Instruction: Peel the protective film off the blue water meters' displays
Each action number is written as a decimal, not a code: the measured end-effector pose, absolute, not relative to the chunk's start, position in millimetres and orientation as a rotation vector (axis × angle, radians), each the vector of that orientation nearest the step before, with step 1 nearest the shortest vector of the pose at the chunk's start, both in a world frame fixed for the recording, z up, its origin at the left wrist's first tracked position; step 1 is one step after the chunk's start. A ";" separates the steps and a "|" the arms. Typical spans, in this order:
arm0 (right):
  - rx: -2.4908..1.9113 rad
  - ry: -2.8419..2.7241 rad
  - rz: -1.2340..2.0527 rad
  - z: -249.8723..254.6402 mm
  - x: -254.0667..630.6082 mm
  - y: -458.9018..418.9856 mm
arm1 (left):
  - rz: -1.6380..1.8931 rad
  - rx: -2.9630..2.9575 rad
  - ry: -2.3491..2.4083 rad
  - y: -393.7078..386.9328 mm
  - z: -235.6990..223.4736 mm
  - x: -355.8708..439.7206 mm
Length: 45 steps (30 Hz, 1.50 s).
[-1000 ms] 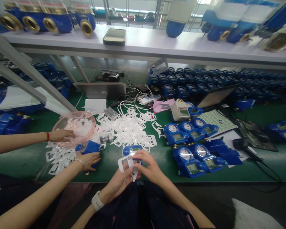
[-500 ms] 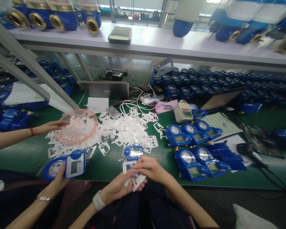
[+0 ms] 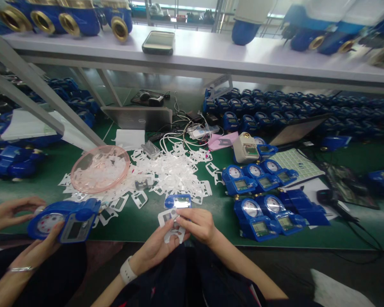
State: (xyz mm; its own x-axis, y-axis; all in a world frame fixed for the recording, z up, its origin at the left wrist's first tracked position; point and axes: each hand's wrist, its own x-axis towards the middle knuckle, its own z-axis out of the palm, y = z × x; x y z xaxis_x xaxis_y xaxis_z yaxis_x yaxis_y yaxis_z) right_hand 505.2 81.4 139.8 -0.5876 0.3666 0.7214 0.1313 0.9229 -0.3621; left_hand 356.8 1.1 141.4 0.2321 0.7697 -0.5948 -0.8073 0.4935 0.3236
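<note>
My left hand (image 3: 158,245) is closed around a white die-cut label sheet (image 3: 176,236), with the thumb on top. My right hand (image 3: 198,224) pinches the upper part of the same white material (image 3: 164,217) between thumb and fingertips. Whether this is one label or a label and its backing, I cannot tell. Just beyond my fingers a blue meter cover with a small display (image 3: 181,200) lies on the green table (image 3: 217,230). Past it spreads a heap of loose white cut-out labels (image 3: 176,170).
At left, a co-worker's hands hold a blue water meter (image 3: 64,219) beside a pink plastic basin (image 3: 128,166) of labels. Several blue meters (image 3: 262,219) stand at right, near a scanner (image 3: 328,197). A laptop (image 3: 141,118) and cables lie behind, under a white shelf (image 3: 198,55).
The co-worker's one hand has left the basin and come to the meter, which moved left and tilted. In my hands the white label sheet has turned; its loose lower strip no longer shows.
</note>
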 end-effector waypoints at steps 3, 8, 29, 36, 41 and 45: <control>-0.392 -2.173 0.299 140.2 498.0 82.0 | 1.198 -0.216 0.778 8.1 147.6 357.7; -0.392 -2.299 0.402 141.8 500.1 75.0 | 1.448 -0.236 0.947 28.5 150.7 336.1; -1.413 -1.230 1.807 127.1 496.1 69.3 | 1.070 2.110 1.428 24.8 105.1 320.6; -1.519 -1.049 1.695 108.5 504.1 83.1 | 1.245 0.985 1.724 35.6 86.0 317.2; -1.544 -1.064 1.701 101.1 503.8 84.2 | 1.209 0.609 1.620 45.3 66.2 316.0; -1.567 -1.082 1.684 97.9 502.0 84.9 | 1.202 0.566 1.589 45.5 60.3 321.0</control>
